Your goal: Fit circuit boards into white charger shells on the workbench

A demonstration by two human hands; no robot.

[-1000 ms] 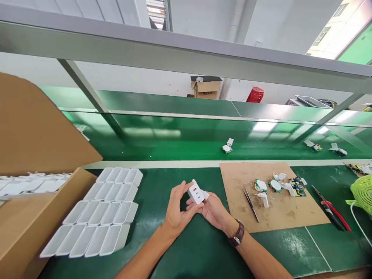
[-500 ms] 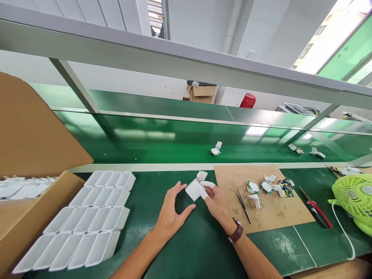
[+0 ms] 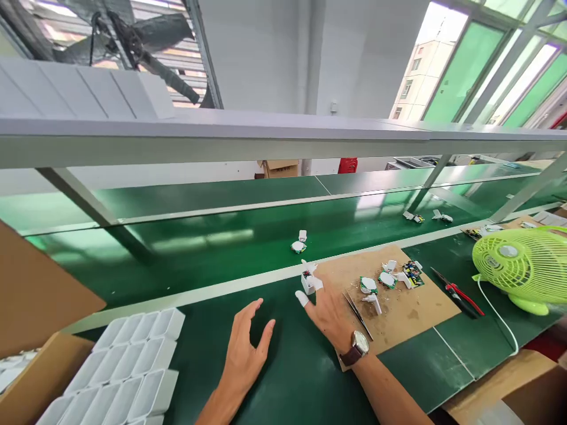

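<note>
My left hand (image 3: 244, 348) hovers above the green table, its thumb and fingers spread and nothing between them. My right hand (image 3: 326, 310), with white covers on fingertips and a watch on the wrist, is at a small white housing (image 3: 307, 282) near the table's back edge. Its index finger reaches the housing while the thumb stands away from it; how firmly the housing is held cannot be seen. Right of this hand, a brown board (image 3: 410, 313) bears tweezers (image 3: 358, 316) and several small green circuit boards with white parts, one of them (image 3: 368, 285) nearest the hand.
Rows of white trays (image 3: 128, 360) and an open cardboard box (image 3: 53, 369) stand at the left. Red-handled pliers (image 3: 460, 293) and a green fan (image 3: 516, 265) are at the right. One white-topped board (image 3: 298, 246) lies beyond the table's pale edge.
The view has turned right and tilted up. My right hand has moved away from my left, the white piece now near the table's back edge, its thumb lifted off it.
</note>
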